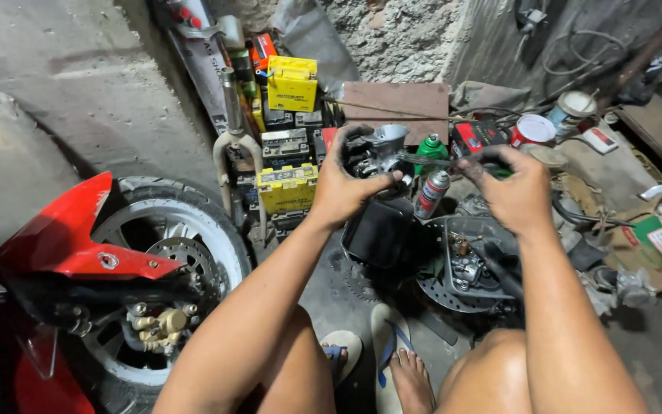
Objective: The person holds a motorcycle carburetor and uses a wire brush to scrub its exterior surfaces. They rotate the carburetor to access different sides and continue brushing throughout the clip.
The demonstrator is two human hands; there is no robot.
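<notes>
The left hand [340,188] is clenched around a carburettor [373,153], a cast metal part with a dull grey cylindrical mouth and dark, greasy lower body. It is held up in the air above a black plastic box [377,230] that stands on the floor. The right hand [516,192] is just right of the carburettor; its fingers [478,163] are blackened with grease and pinch a thin dark tool [430,160] whose tip reaches the part (what kind of tool it is cannot be told).

Directly behind the carburettor stands a green bottle [430,147], and just below and right of it an aerosol can [430,193] with a grey cap and red-and-white label. Below and right of the carburettor, a perforated steel brake disc [442,295] lies flat on the concrete floor, with small metal parts in a dark tray on top.

Left of the carburettor, rectangular batteries [288,188] are stacked against the rough plaster wall: yellow cases with dark print, and grey-black ones between. Far left of it is a motorcycle front wheel [181,238] with a white spoked rim, a drilled disc, a gold-coloured caliper [158,326] and a glossy red mudguard [78,238].

Right of and behind the carburettor are two round tins [532,129] (one red-and-white, one with a pale lid).
</notes>
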